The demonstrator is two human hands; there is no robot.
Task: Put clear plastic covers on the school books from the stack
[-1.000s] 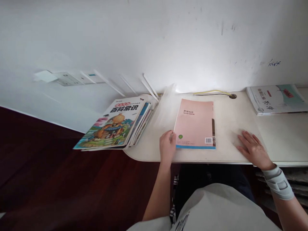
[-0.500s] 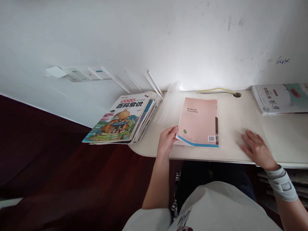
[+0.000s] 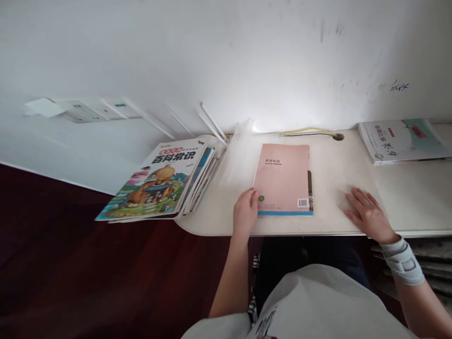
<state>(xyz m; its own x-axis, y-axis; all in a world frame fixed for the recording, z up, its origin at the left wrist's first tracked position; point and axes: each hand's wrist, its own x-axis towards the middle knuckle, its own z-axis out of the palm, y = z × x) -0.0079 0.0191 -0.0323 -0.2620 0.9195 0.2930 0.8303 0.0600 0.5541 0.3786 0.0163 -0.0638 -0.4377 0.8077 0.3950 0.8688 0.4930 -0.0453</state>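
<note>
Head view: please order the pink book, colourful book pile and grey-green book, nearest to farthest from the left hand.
1. Pink book, its left edge at the left hand.
2. Colourful book pile, left side.
3. Grey-green book, far right.

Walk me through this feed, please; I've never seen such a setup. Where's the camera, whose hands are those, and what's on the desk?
There is no robot here. A camera worn on a person's head looks forward and down at their own bare hands. The left hand touches the left edge of a pink book; whether it grips is hard to tell. The right hand, with a grey wrist wrap, rests palm down on the white desk. A book stack sits at the left, more booklets at the right.
</note>
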